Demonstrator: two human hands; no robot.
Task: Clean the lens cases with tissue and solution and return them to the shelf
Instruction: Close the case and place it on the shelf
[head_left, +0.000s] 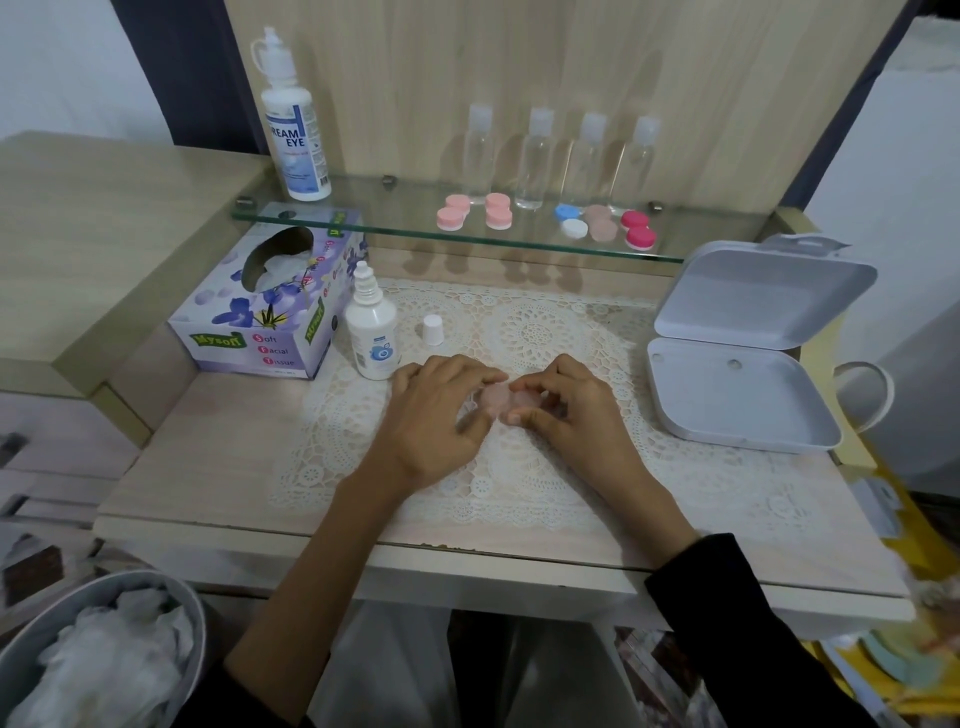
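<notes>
A pale pink lens case (497, 397) lies on the lace mat between my two hands. My left hand (436, 410) grips its left side, and the fingers of my right hand (566, 405) pinch its right cap. Part of the case is hidden by my fingers. A small solution bottle (370, 332) stands uncapped just left of my left hand, its white cap (432, 329) beside it. The tissue box (270, 301) sits further left. On the glass shelf (395, 228) rest several lens cases: pink ones (475, 212), a blue-and-white one (570, 220), a beige one (600, 221) and a red one (638, 229).
A large solution bottle (295, 119) and several clear small bottles (535, 156) stand on the shelf. An open grey box (743, 348) lies at the right of the desk. A bin with used tissues (104, 654) is at the lower left.
</notes>
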